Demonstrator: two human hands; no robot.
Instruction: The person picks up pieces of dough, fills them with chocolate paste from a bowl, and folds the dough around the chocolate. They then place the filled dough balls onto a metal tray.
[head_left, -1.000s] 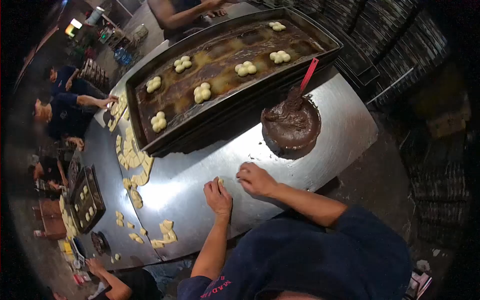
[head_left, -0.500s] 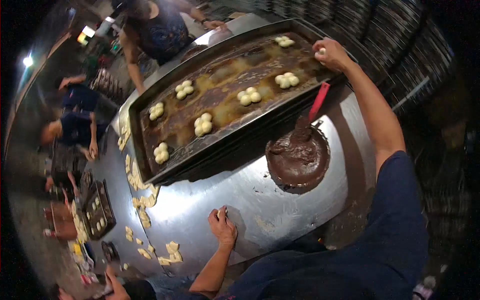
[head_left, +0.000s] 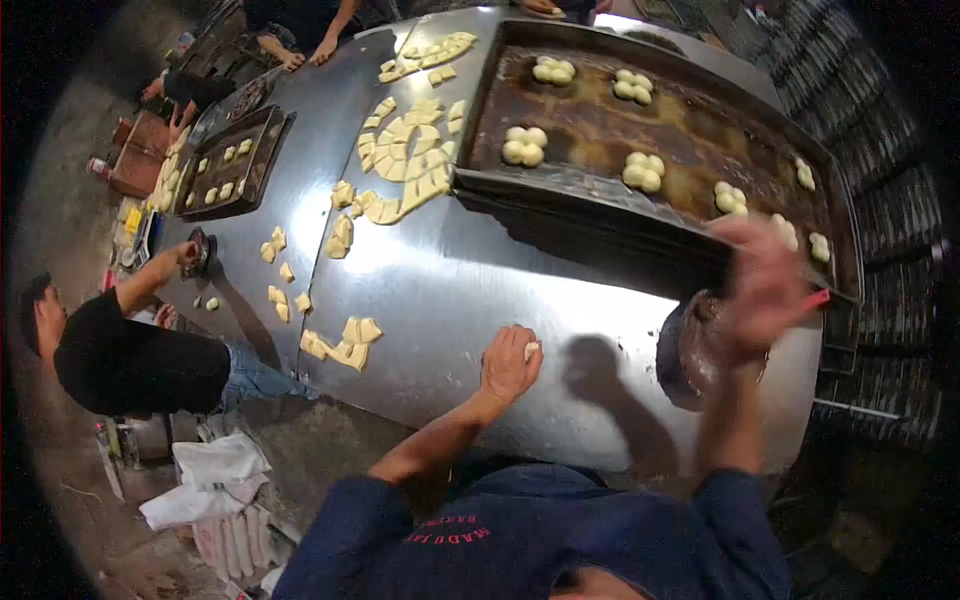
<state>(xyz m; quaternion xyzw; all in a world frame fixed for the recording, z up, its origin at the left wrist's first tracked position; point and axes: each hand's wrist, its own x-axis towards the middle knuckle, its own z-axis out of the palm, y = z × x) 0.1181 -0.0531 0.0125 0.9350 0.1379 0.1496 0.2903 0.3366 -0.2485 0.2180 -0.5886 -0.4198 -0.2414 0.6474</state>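
My left hand (head_left: pixel 510 362) is curled low over the steel table, fingers closed around a small piece of pale dough (head_left: pixel 532 350) that shows beside the thumb. My right hand (head_left: pixel 765 290) is smeared by motion above a bowl of dark brown paste (head_left: pixel 690 350), and its fingers cannot be made out. Behind it pokes the red handle of a spatula (head_left: pixel 818 299). A large dark baking tray (head_left: pixel 590 185) holds several clusters of dough balls, among them one (head_left: pixel 643 172) by the near edge and one (head_left: pixel 820 247) at the right end.
Cut dough pieces (head_left: pixel 410 150) lie left of the tray, with more scraps (head_left: pixel 345 343) nearer me. A co-worker in a black shirt (head_left: pixel 145 350) reaches over the table's left part, near a smaller tray (head_left: pixel 265 150). Racks (head_left: pixel 870 120) stand at the right.
My right hand has left the tray's far right corner, where a dough cluster now lies, and moved back over the bowl. My left hand stays low over the table. The view has turned left.
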